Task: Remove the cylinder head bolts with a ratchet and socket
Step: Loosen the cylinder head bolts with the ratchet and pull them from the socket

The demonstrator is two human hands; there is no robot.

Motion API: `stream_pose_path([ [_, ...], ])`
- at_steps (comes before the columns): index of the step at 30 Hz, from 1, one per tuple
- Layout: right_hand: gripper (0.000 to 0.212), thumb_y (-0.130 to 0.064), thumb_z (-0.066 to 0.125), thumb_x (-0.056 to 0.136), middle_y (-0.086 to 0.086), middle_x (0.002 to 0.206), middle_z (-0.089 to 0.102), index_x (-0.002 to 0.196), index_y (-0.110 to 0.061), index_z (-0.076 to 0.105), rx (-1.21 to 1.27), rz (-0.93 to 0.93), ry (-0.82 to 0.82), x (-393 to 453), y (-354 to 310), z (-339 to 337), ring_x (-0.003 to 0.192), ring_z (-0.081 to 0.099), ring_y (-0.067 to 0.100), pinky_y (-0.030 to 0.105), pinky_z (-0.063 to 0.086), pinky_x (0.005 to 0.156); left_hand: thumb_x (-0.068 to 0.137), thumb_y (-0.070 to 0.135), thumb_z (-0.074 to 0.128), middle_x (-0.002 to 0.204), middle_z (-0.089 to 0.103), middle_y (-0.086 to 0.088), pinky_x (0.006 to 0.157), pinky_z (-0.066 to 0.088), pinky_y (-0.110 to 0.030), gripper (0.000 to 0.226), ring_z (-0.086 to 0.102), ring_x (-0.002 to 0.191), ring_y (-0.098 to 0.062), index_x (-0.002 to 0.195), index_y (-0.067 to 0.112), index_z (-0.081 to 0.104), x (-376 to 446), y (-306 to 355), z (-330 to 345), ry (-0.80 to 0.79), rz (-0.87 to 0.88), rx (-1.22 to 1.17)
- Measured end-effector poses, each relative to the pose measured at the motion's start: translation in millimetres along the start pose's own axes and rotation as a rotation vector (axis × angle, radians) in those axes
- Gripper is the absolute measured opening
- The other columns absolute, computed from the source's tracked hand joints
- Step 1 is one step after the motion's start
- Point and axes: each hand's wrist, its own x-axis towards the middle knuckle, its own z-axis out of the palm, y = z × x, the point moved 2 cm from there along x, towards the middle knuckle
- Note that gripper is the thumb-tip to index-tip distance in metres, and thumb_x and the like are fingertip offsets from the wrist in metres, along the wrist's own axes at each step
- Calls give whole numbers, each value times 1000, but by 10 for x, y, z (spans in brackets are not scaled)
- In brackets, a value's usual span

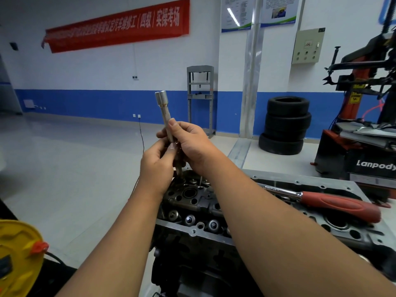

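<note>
Above the cylinder head (194,199) I hold up a long silver extension bar (166,123), tilted slightly left, with a socket (161,99) at its top end. My right hand (192,144) grips the bar's lower half. My left hand (157,166) pinches the bottom of the bar, where a dark, thin shaft (179,170) that looks like a bolt sticks out below my fingers. The red-handled ratchet (334,204) lies loose on the cylinder head to the right, behind my right forearm.
The engine stands on a stand in front of me. A yellow object (17,254) sits at the lower left. A stack of tyres (286,125), a red and black tyre changer (364,125) and a grey press frame (200,97) stand farther back.
</note>
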Motion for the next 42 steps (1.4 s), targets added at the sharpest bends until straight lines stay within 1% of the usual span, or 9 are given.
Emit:
stream_pose_path([
  [4, 37, -41, 56, 106, 5, 96, 75, 104, -8, 72, 44, 59, -16, -6, 9, 0, 77, 72, 18, 31, 61, 60, 100, 23, 65, 96, 78, 7, 80, 65, -54, 33, 78, 91, -23, 99, 55, 71, 21, -5, -14, 53, 82, 90],
  [8, 44, -51, 61, 100, 4, 92, 75, 107, -9, 72, 46, 87, 25, 55, 47, -40, 85, 71, 27, 53, 60, 88, 93, 23, 80, 88, 76, 1, 65, 65, -54, 29, 77, 73, -27, 96, 49, 68, 23, -29, -53, 129, 85, 138],
  [13, 21, -25, 60, 98, 9, 77, 74, 90, -8, 67, -416, 273, 392, 118, 151, -268, 61, 65, 22, 35, 57, 59, 93, 34, 80, 87, 74, 1, 65, 65, -52, 18, 76, 74, -23, 93, 45, 65, 15, -37, -77, 180, 94, 210],
  [17, 13, -21, 62, 93, 4, 65, 75, 86, -12, 68, -826, 234, 253, 133, 183, -253, 65, 72, 20, 36, 63, 66, 97, 39, 73, 84, 74, -1, 73, 64, -57, 12, 74, 81, -31, 91, 49, 71, -4, -25, -55, 150, 82, 167],
  [22, 22, -18, 56, 99, 9, 71, 77, 93, -5, 73, -935, 295, 74, 121, 182, -183, 50, 69, 19, 36, 64, 62, 99, 45, 48, 85, 77, -3, 81, 62, -60, 31, 74, 88, -32, 82, 47, 74, -15, 14, -41, 159, 46, 97],
  [28, 13, -15, 63, 97, 10, 79, 70, 89, -6, 70, -1094, 295, 15, 61, 130, -154, 64, 69, 22, 31, 53, 52, 88, 53, 78, 83, 75, 5, 76, 64, -43, 23, 73, 81, -18, 86, 33, 68, 3, -30, -92, 219, 130, 181],
  [33, 15, -14, 62, 99, 16, 90, 75, 97, -2, 71, -990, 327, 14, 37, 135, -154, 76, 76, 30, 41, 65, 72, 94, 54, 64, 86, 76, 5, 60, 51, -26, 16, 61, 60, -10, 94, 39, 69, 0, -32, -48, 128, 111, 170],
  [37, 14, -8, 59, 96, 14, 76, 72, 97, -1, 71, -939, 331, 47, 20, 139, -172, 53, 67, 22, 31, 59, 55, 113, 20, 44, 83, 78, 1, 40, 41, -21, 29, 53, 44, -12, 99, 26, 69, 9, -67, -34, 96, 18, 5],
  [42, 15, -9, 57, 97, 15, 81, 74, 97, -3, 71, -946, 311, 95, 28, 158, -168, 57, 70, 23, 31, 59, 54, 102, 34, 67, 81, 75, 6, 59, 49, -25, 12, 68, 66, -6, 91, 31, 66, 20, -72, -70, 184, 105, 165],
])
